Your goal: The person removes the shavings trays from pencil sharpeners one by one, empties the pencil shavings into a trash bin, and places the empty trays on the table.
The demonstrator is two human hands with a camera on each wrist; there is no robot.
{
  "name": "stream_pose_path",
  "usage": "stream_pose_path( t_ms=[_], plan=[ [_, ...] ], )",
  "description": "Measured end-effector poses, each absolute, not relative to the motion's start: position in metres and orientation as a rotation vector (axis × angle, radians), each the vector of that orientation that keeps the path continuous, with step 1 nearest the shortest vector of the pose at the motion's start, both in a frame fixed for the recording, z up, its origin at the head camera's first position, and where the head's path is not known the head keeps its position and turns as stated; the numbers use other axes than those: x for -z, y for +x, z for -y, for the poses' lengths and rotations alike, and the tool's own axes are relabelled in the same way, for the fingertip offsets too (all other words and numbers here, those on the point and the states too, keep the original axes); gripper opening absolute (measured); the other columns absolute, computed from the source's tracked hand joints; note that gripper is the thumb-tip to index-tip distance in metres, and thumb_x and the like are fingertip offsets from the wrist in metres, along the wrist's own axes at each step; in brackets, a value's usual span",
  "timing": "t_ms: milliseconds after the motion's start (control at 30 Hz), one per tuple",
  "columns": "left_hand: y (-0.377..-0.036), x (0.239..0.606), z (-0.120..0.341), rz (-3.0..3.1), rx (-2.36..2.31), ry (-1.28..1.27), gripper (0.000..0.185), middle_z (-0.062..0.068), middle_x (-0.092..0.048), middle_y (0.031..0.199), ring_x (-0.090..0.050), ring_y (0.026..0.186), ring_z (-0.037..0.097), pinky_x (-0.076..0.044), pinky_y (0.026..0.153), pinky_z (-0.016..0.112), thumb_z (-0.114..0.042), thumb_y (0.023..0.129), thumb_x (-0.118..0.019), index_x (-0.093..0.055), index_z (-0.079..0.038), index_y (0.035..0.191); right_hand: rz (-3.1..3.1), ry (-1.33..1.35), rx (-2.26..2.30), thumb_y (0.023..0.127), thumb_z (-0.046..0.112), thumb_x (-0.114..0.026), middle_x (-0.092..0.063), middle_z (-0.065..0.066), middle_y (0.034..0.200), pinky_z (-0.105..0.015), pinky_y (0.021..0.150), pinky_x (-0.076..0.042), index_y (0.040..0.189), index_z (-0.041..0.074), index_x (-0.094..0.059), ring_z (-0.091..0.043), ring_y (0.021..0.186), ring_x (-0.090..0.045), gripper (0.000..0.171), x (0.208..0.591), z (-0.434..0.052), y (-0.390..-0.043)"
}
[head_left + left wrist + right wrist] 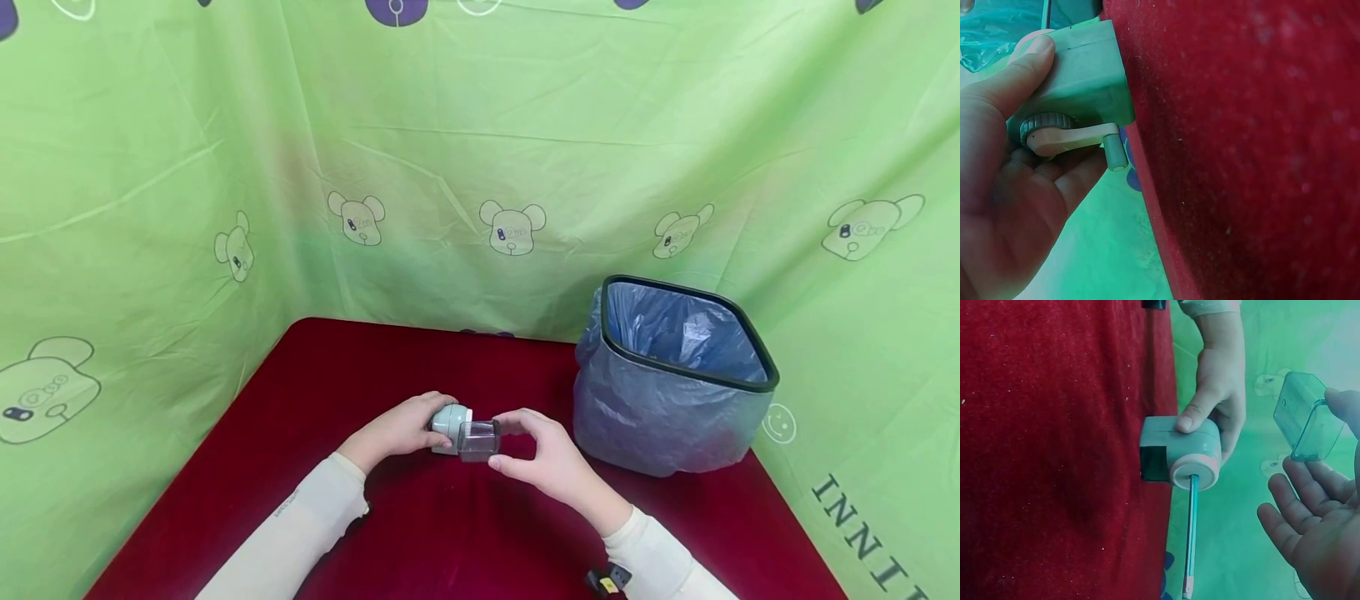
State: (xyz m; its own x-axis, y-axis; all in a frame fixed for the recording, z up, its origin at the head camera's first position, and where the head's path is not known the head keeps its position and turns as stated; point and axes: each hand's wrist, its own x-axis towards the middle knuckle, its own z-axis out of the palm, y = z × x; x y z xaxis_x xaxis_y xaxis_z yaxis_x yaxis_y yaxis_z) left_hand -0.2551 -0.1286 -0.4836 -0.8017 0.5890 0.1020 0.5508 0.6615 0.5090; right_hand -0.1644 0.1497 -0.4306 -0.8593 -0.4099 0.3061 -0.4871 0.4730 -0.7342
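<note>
**A:** Item one, what's in the left hand?

**B:** Left hand (397,431): wrapped round a pale green pencil sharpener (1180,452), thumb on top, fingers curled behind the body. The sharpener sits on the red table (420,533), near the middle. From the left wrist view, its crank handle (1072,139) lies against the palm side, with the grey knob pointing down.

**A:** Anything in the sharpener?

**B:** A teal pencil (1190,534), pushed into the round pink front, eraser end outward. Below that front there's a dark rectangular opening in the body.

**A:** Item two, the right hand?

**B:** Right hand (551,463): pinching a clear shavings drawer (1305,424) between thumb and fingertips, the rest of the fingers loosely spread. In the right wrist view the drawer is free of the sharpener body, held apart from it; from the head view it looks just beside the front. Whether it holds shavings, I can't tell.

**A:** Surroundings?

**B:** One bin (750,385), black rim, blue plastic liner, standing on the table's right side, near the right hand. Green cloth backdrop (225,150) printed with bear figures, hung on all sides. Cream sleeves on both forearms.
</note>
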Motion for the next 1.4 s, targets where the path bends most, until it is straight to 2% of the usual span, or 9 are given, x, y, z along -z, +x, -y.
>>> stream_pose_path(
  t_ms=[167, 367, 600, 867, 1067, 1400],
  plan=[
    [-0.255, 0.482, 0.128, -2.789, -0.829, 0.96, 0.063, -0.001, -0.061, 0.125, -0.058, 0.104, 0.011, -0.051, 0.093, 0.036, -0.033, 0.088, -0.083, -0.056, -0.013, 0.141, 2.622, 0.802, -1.356, 0.083, 0.028, -0.086, -0.069, 0.012, 0.115, -0.055, 0.101, -0.051, 0.126, 0.015, -0.067, -0.023, 0.111, -0.068, 0.049, 0.432, -0.15, -0.164],
    [-0.255, 0.482, 0.128, -2.79, -0.817, 0.947, 0.063, -0.001, -0.061, 0.126, -0.059, 0.105, 0.012, -0.051, 0.094, 0.035, -0.033, 0.088, -0.082, -0.056, -0.014, 0.142, 2.657, 0.772, -1.344, 0.082, 0.03, -0.086, -0.068, 0.013, 0.115, -0.053, 0.1, -0.052, 0.124, 0.02, -0.067, -0.022, 0.11, -0.067, 0.047, 0.433, -0.151, -0.163],
    [-0.257, 0.483, 0.129, -2.786, -0.818, 0.958, 0.063, -0.001, -0.061, 0.125, -0.059, 0.104, 0.012, -0.052, 0.093, 0.035, -0.033, 0.088, -0.082, -0.056, -0.014, 0.142, 2.685, 0.778, -1.337, 0.082, 0.033, -0.086, -0.068, 0.013, 0.116, -0.051, 0.1, -0.052, 0.125, 0.019, -0.067, -0.025, 0.111, -0.066, 0.049, 0.437, -0.15, -0.162],
    [-0.258, 0.486, 0.129, -2.794, -0.803, 0.981, 0.063, -0.002, -0.061, 0.126, -0.058, 0.104, 0.012, -0.051, 0.093, 0.035, -0.034, 0.088, -0.082, -0.056, -0.014, 0.142, 2.711, 0.778, -1.334, 0.083, 0.036, -0.086, -0.067, 0.015, 0.116, -0.048, 0.1, -0.053, 0.126, 0.019, -0.067, -0.021, 0.11, -0.066, 0.049, 0.442, -0.15, -0.16],
    [-0.257, 0.485, 0.129, -2.797, -0.783, 0.969, 0.063, -0.002, -0.061, 0.126, -0.058, 0.105, 0.011, -0.052, 0.094, 0.034, -0.036, 0.088, -0.081, -0.055, -0.015, 0.142, 2.714, 0.775, -1.351, 0.083, 0.036, -0.086, -0.068, 0.014, 0.114, -0.048, 0.099, -0.054, 0.124, 0.021, -0.067, -0.025, 0.109, -0.066, 0.048, 0.444, -0.152, -0.16],
    [-0.255, 0.484, 0.129, -2.795, -0.809, 0.954, 0.063, 0.001, -0.061, 0.127, -0.059, 0.107, 0.014, -0.052, 0.095, 0.037, -0.033, 0.089, -0.082, -0.055, -0.014, 0.142, 2.74, 0.808, -1.336, 0.084, 0.038, -0.084, -0.068, 0.011, 0.114, -0.054, 0.097, -0.053, 0.125, 0.012, -0.068, -0.026, 0.109, -0.066, 0.052, 0.45, -0.152, -0.159]
  ],
)
